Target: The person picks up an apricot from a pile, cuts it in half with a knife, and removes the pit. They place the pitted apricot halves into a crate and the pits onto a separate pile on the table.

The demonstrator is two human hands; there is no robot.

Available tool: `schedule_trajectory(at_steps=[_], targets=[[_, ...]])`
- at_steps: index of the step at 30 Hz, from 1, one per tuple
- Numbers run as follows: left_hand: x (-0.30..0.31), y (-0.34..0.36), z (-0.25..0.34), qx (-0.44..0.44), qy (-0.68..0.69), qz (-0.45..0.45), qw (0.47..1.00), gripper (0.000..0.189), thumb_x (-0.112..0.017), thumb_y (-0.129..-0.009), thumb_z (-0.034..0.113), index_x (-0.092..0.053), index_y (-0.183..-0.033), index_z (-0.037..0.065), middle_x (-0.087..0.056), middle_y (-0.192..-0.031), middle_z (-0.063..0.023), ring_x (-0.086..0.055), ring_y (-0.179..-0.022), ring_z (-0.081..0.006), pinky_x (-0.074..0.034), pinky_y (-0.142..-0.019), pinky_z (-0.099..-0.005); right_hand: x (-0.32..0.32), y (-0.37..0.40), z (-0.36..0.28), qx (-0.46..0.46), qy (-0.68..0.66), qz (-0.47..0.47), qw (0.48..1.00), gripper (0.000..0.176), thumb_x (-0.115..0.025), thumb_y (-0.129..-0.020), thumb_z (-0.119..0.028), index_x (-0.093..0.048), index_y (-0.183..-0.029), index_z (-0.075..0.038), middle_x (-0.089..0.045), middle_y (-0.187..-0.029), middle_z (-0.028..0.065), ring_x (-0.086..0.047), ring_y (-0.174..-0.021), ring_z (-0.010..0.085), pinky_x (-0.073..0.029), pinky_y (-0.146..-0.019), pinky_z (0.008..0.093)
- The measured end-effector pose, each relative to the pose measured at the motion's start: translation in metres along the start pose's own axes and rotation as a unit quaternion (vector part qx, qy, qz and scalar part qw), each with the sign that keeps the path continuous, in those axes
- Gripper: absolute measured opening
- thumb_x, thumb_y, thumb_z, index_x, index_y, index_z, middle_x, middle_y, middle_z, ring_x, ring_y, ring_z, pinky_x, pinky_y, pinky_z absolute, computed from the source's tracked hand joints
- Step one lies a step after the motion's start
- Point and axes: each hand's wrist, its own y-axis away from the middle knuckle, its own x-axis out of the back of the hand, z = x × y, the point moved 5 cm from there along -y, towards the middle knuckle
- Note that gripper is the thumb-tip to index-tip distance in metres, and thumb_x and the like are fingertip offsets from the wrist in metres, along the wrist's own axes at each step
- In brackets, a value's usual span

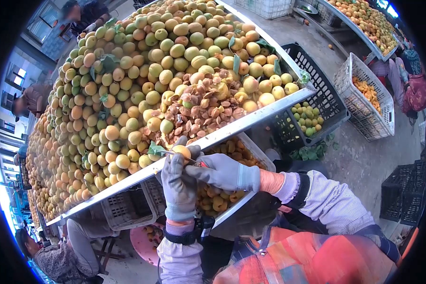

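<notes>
My left hand (179, 182), in a grey glove, holds a yellow-orange apricot (181, 151) at the table's metal edge (142, 175). My right hand (217, 171), gloved too, is closed on a small knife with a red handle (202, 164); its thin blade is against the fruit. Just beyond my hands lies a heap of brown pits (201, 106) on the large pile of whole apricots (113, 90). Beneath my hands, a crate of cut fruit (220, 201) is partly hidden by my gloves.
A black crate (333, 99) with green fruit (307, 118) stands right of the table. Farther right is a white crate (374, 120) with orange halves. A pink basin (139, 241) sits below left. Other people (57, 260) are at the left and far right.
</notes>
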Motion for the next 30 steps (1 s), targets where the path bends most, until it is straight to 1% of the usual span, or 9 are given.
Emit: schedule_trajectory(at_steps=[8,10,16,17,21,24,26,28,30], targets=[[-0.004,-0.002,0.001,0.016,0.102,-0.036,0.994,0.047,-0.050,-0.091,0.024,-0.041,-0.128,-0.003,-0.059,-0.111,-0.0144,-0.056,-0.104,-0.0234,-0.043,-0.094,-0.0355,-0.001,0.001,0.006,-0.041,-0.023,-0.003,0.999,0.046,-0.054,-0.087,-0.051,-0.052,-0.077,-0.006,-0.051,-0.058,0.0007,-0.050,-0.047,0.0082,-0.041,-0.046,0.0243],[-0.004,-0.001,0.003,0.009,0.112,-0.021,0.993,0.046,-0.050,-0.091,0.022,-0.041,-0.129,-0.003,-0.058,-0.113,-0.0148,-0.056,-0.105,-0.0242,-0.043,-0.094,-0.0358,0.002,-0.005,-0.002,0.079,0.063,0.061,0.993,0.043,-0.058,-0.085,-0.048,-0.052,-0.079,-0.006,-0.053,-0.059,0.0006,-0.051,-0.050,0.0085,-0.042,-0.048,0.0239],[0.000,-0.002,0.003,-0.002,0.120,-0.030,0.992,0.043,-0.050,-0.093,0.019,-0.041,-0.128,-0.002,-0.055,-0.117,-0.0149,-0.055,-0.107,-0.0227,-0.044,-0.093,-0.0350,0.031,0.010,-0.025,0.236,0.112,0.188,0.947,0.039,-0.067,-0.081,-0.041,-0.055,-0.090,-0.004,-0.058,-0.067,0.0038,-0.051,-0.059,0.0073,-0.046,-0.057,0.0259],[-0.005,0.000,0.002,0.005,0.103,-0.038,0.994,0.042,-0.049,-0.093,0.019,-0.041,-0.128,-0.002,-0.055,-0.117,-0.0134,-0.054,-0.106,-0.0212,-0.044,-0.092,-0.0339,0.032,0.012,-0.029,0.246,0.086,0.220,0.940,0.046,-0.070,-0.079,-0.039,-0.055,-0.106,-0.006,-0.062,-0.080,0.0089,-0.059,-0.069,0.0124,-0.049,-0.067,0.0281],[-0.014,0.007,0.007,-0.064,-0.104,-0.100,0.988,0.033,-0.045,-0.094,0.016,-0.049,-0.119,-0.004,-0.054,-0.114,-0.0103,-0.053,-0.100,-0.0146,-0.043,-0.086,-0.0263,0.031,0.009,-0.027,0.287,0.134,0.180,0.931,0.051,-0.072,-0.076,-0.037,-0.053,-0.114,-0.008,-0.062,-0.100,0.0140,-0.062,-0.093,0.0294,-0.049,-0.080,0.0338],[-0.013,0.009,0.008,-0.122,-0.252,-0.137,0.950,0.029,-0.042,-0.093,0.011,-0.053,-0.112,-0.007,-0.056,-0.113,-0.0123,-0.052,-0.096,-0.0125,-0.041,-0.083,-0.0241,0.033,0.004,-0.024,0.274,0.163,0.122,0.940,0.049,-0.071,-0.077,-0.037,-0.054,-0.113,-0.008,-0.062,-0.098,0.0142,-0.062,-0.092,0.0277,-0.048,-0.080,0.0332],[-0.011,0.007,0.000,0.001,-0.091,-0.114,0.989,0.029,-0.041,-0.093,0.010,-0.052,-0.113,-0.008,-0.057,-0.111,-0.0131,-0.053,-0.097,-0.0134,-0.041,-0.084,-0.0249,0.034,0.003,-0.025,0.272,0.150,0.114,0.944,0.046,-0.073,-0.076,-0.032,-0.055,-0.110,-0.006,-0.063,-0.095,0.0114,-0.062,-0.089,0.0220,-0.048,-0.080,0.0305],[-0.013,0.009,0.001,0.007,-0.083,-0.116,0.990,0.030,-0.041,-0.093,0.011,-0.052,-0.113,-0.008,-0.058,-0.111,-0.0133,-0.053,-0.097,-0.0136,-0.041,-0.086,-0.0253,0.034,0.001,-0.020,0.174,0.018,0.053,0.983,0.047,-0.075,-0.075,-0.024,-0.056,-0.112,-0.003,-0.062,-0.100,0.0046,-0.056,-0.091,0.0107,-0.045,-0.084,0.0259],[-0.012,0.010,0.001,0.012,-0.074,-0.118,0.990,0.030,-0.041,-0.093,0.011,-0.052,-0.114,-0.008,-0.058,-0.110,-0.0134,-0.054,-0.098,-0.0139,-0.041,-0.087,-0.0257,0.034,0.002,-0.021,0.171,-0.003,0.048,0.984,0.046,-0.075,-0.075,-0.023,-0.057,-0.112,-0.003,-0.062,-0.098,0.0036,-0.055,-0.089,0.0093,-0.045,-0.083,0.0253]])
